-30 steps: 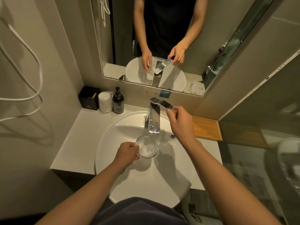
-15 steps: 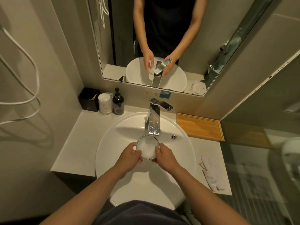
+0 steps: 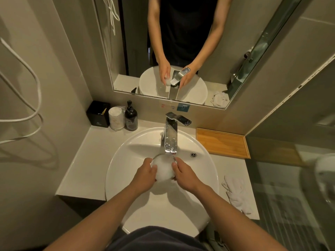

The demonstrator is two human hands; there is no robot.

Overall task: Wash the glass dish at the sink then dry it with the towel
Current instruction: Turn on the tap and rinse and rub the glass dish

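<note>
A small round glass dish (image 3: 164,168) sits under the spout of the chrome tap (image 3: 171,137), over the white round basin (image 3: 126,160). Water foams white inside the dish. My left hand (image 3: 146,175) grips its left rim and my right hand (image 3: 184,173) grips its right rim. A crumpled white towel (image 3: 237,194) lies on the counter to the right of the basin.
A black box (image 3: 98,114), a white roll (image 3: 116,118) and a dark pump bottle (image 3: 130,117) stand at the counter's back left. A wooden tray (image 3: 222,143) sits at the back right. A mirror (image 3: 181,42) hangs above the tap. White cords (image 3: 27,98) hang on the left wall.
My right hand left the tap lever and came down to hold the dish's right side. Water now fills the dish with white foam.
</note>
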